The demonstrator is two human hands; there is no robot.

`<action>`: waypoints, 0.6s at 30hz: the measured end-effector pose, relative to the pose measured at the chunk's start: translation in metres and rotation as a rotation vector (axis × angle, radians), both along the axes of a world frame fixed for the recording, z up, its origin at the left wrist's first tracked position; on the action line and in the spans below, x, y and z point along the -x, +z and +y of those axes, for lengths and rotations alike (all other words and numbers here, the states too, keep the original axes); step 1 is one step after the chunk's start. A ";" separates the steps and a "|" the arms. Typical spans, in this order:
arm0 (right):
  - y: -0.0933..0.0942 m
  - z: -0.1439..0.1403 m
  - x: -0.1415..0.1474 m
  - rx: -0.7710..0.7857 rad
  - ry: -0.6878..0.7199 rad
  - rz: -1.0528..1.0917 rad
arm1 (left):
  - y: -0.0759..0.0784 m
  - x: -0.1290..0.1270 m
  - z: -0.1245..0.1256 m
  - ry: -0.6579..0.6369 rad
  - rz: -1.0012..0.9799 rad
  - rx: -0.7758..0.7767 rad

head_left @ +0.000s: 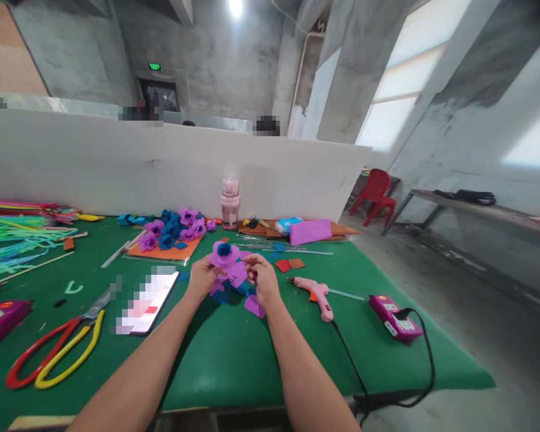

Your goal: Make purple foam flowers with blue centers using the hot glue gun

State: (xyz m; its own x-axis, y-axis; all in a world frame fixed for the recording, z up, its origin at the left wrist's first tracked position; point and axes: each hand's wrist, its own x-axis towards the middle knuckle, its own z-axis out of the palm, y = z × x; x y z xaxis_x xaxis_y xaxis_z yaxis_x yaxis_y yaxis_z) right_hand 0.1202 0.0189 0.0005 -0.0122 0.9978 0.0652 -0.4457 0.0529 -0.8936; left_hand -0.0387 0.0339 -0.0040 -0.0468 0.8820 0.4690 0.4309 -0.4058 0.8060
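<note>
Though narrow, left grip [200, 277] on purple flower [225, 260].

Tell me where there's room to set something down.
Bare green tabletop lies between the forearms, and between the black cord of the pink plastic glue gun and magenta socket block. Crowded: the back, with purple and blue paper flowers and a pink bottle.

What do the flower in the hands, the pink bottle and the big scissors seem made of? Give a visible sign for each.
Flower: probably matte paper, perhaps thin foam; its petals look like thin, cut sheet.
Pink bottle: likely smooth, tinted plastic; its body looks see-through.
Scissors: apparently metal blades, grey and dull; handles possibly plastic-coated, being evenly bright red and yellow.
</note>
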 end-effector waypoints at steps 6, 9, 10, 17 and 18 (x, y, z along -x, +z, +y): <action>0.004 -0.009 0.009 0.134 0.172 0.081 | -0.003 -0.001 0.000 -0.011 0.056 -0.074; 0.004 -0.011 0.011 0.143 0.245 0.066 | -0.006 -0.002 0.002 -0.028 0.077 -0.110; 0.004 -0.011 0.011 0.137 0.256 0.061 | -0.006 -0.001 0.002 -0.030 0.082 -0.124; 0.006 -0.013 0.011 0.093 0.279 -0.002 | -0.008 -0.001 0.003 -0.023 0.103 -0.172; 0.006 -0.013 0.011 0.099 0.280 -0.001 | -0.008 0.000 0.004 -0.032 0.106 -0.178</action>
